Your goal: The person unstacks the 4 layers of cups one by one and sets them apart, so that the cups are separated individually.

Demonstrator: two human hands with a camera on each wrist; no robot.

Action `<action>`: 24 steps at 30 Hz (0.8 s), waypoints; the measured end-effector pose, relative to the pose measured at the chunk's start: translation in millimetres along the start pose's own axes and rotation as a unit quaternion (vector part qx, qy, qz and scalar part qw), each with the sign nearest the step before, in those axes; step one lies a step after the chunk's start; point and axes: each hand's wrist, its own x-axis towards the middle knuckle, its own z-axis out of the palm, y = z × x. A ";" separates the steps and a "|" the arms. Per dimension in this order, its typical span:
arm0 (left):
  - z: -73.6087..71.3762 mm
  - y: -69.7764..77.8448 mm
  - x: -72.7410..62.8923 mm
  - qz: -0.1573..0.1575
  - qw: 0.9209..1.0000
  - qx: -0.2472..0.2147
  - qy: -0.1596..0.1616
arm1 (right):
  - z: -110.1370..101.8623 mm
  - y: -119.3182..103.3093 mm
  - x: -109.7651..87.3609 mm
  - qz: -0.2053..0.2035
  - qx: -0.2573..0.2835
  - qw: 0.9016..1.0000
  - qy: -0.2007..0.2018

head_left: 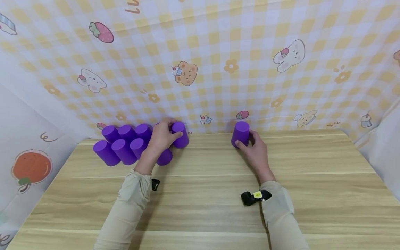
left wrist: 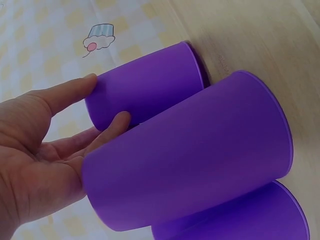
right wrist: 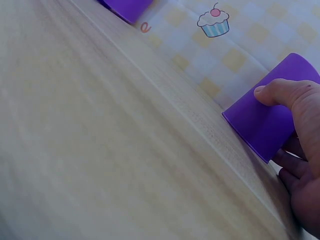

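Note:
My left hand (head_left: 160, 138) pinches an upside-down purple cup (head_left: 181, 139) between thumb and fingers, at the right end of a group of purple cups. In the left wrist view the thumb lies near the base of that cup (left wrist: 147, 85), with fingers on its other side. A nearer cup (left wrist: 190, 152) partly covers the fingers. Well to the right, my right hand (head_left: 257, 152) grips a second upside-down purple cup (head_left: 240, 133). The right wrist view has the thumb across the side of this cup (right wrist: 270, 112), its rim down at the tabletop.
Several more purple cups (head_left: 123, 151) stand upside down in two rows at the left, some hidden behind my left hand and forearm. A yellow-checked cloth (head_left: 212, 86) hangs right behind the wooden table (head_left: 200, 201). Bare tabletop lies between the two held cups.

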 end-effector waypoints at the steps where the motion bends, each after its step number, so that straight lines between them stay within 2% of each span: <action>1: 0.0 -0.2 0.0 -0.001 1.000 0.002 0.001 | 0.1 -0.3 0.0 -0.001 0.000 1.000 0.000; 10: 1.7 -3.1 3.0 0.004 1.000 0.028 0.004 | 1.1 -1.7 0.3 -0.004 0.001 1.000 -0.001; 24: 3.3 -5.8 3.5 -0.001 1.000 0.014 -0.009 | -0.2 -1.2 -0.9 0.008 -0.001 1.000 -0.007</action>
